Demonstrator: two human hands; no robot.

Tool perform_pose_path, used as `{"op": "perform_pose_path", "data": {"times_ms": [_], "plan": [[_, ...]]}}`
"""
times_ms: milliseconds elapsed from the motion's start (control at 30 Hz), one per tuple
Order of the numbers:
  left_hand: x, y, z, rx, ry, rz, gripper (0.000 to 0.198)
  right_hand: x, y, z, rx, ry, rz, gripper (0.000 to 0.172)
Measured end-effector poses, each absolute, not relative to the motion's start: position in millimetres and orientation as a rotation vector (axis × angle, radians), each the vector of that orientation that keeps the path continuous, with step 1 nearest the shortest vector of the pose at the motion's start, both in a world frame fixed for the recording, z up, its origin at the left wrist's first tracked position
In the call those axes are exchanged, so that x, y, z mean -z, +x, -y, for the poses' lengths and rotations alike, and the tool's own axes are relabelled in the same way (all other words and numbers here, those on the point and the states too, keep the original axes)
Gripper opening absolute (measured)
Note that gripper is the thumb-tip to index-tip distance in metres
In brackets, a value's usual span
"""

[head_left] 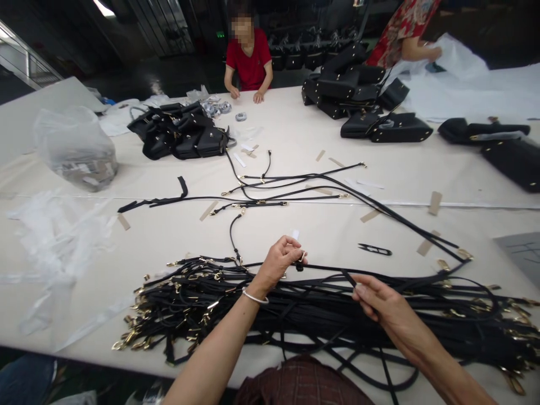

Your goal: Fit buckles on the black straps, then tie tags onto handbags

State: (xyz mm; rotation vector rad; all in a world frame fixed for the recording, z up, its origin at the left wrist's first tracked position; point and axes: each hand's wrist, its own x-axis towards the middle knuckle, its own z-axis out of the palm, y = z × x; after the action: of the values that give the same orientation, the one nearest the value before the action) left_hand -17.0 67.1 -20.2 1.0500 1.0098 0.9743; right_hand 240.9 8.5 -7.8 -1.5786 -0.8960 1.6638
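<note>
My left hand (283,260) is closed in a pinch on the gold-buckled end of a black strap (323,268), above a large pile of straps. Between the thumb and fingers of my right hand (373,295) is a dark strip, the end of a black strap; whether it belongs to the same one I cannot tell. The pile of black straps (320,315) with gold clasps lies under both hands along the near table edge. A pair of black thread snips (375,249) rests just beyond my right hand.
Loose straps (287,185) and paper strips cross the table's middle. Black handbags (181,132) are heaped at the left, with more bags (350,90) at the right. A plastic bag (78,149) stands far left. A person in red (248,59) works opposite; another stands at right.
</note>
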Motion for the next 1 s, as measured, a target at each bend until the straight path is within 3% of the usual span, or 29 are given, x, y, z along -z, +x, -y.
{"op": "perform_pose_path", "data": {"times_ms": [167, 467, 667, 1000], "plan": [[-4.3, 9.9, -39.7, -1.034, 0.809, -0.837, 0.036, -21.6, 226.0, -7.9, -1.678, -1.482, 0.936, 0.046], [-32.4, 28.1, -13.7, -0.906, 1.053, -0.998, 0.04, -42.1, 202.2, 3.1, -1.721, -1.417, 1.163, 0.045], [-50.2, 25.5, -4.9, -0.849, 1.097, -0.873, 0.042, -50.4, 205.6, 8.4, -1.787, -1.323, 1.013, 0.041], [-47.8, 26.5, 4.0, -0.96, 1.262, -1.15, 0.029, -51.1, 202.9, 21.6, -1.76, -1.389, 1.256, 0.049]]}}
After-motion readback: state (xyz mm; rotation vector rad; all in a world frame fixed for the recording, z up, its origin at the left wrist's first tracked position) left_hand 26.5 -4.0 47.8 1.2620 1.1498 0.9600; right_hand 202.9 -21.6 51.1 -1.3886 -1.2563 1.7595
